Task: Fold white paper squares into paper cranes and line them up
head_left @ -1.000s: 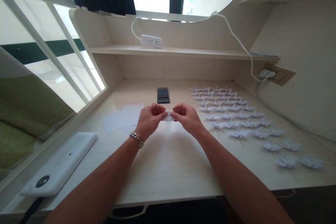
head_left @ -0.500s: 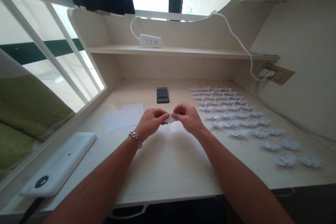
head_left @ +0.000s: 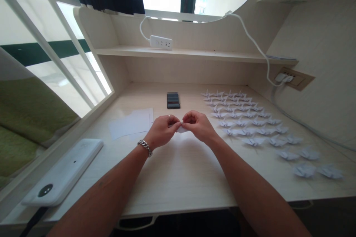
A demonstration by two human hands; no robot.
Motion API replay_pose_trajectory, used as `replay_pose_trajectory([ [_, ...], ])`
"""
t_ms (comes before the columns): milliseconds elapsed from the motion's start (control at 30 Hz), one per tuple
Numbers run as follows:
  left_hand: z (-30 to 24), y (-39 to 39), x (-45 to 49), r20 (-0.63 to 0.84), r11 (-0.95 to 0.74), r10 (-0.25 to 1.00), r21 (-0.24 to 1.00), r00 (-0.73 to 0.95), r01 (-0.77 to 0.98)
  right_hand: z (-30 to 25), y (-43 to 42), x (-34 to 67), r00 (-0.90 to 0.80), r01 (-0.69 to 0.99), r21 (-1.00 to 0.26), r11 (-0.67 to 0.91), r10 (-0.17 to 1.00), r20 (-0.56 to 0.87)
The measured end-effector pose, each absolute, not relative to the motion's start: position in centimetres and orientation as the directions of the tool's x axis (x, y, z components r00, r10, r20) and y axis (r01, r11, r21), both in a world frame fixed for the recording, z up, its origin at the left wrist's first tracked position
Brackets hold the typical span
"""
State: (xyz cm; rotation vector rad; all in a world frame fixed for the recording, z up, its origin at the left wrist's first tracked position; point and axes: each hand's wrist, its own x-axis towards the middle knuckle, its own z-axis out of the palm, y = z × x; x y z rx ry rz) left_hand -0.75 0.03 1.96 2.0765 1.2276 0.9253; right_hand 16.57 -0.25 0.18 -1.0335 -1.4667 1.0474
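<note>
My left hand [head_left: 162, 132] and my right hand [head_left: 198, 126] meet over the middle of the pale wooden desk [head_left: 178, 170]. Between their fingertips they pinch one small folded piece of white paper [head_left: 182, 129], mostly hidden by the fingers. The left wrist wears a metal chain bracelet and a finger carries a ring. To the right of my hands lie several rows of finished white paper cranes [head_left: 244, 118]. A few flat white paper sheets [head_left: 132, 123] lie just left of my left hand.
A small dark stack of cards [head_left: 173, 100] sits behind my hands. A white flat device [head_left: 63, 172] lies at the desk's front left edge. A white power strip [head_left: 161, 42] rests on the shelf, its cable running to a wall socket [head_left: 294, 78] at right.
Both hands have sunk slightly toward the desk and closed in on each other, so less of the folded paper shows between the fingers.
</note>
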Motion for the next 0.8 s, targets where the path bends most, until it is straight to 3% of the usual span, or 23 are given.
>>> replay_pose_trajectory([
  [233,1.99,0.45,-0.91,0.227,-0.359,0.919,0.82,0.322,0.447,0.66,-0.04,16.84,-0.129,-0.01,-0.984,0.175,0.976,0.175],
  [533,2.15,0.3,-1.03,0.143,-0.29,0.924,0.867,0.354,0.405,0.32,-0.17,16.93,-0.149,0.106,-0.956,0.272,0.955,0.255],
  [733,2.85,0.36,-1.27,0.012,-0.095,0.904,0.98,0.427,0.174,0.71,-0.19,17.19,-0.158,0.093,-0.962,0.258,0.958,0.241],
  [800,2.81,0.34,-1.29,0.003,-0.083,0.912,0.981,0.41,0.176,0.73,-0.21,17.2,-0.162,0.09,-0.959,0.268,0.954,0.251],
])
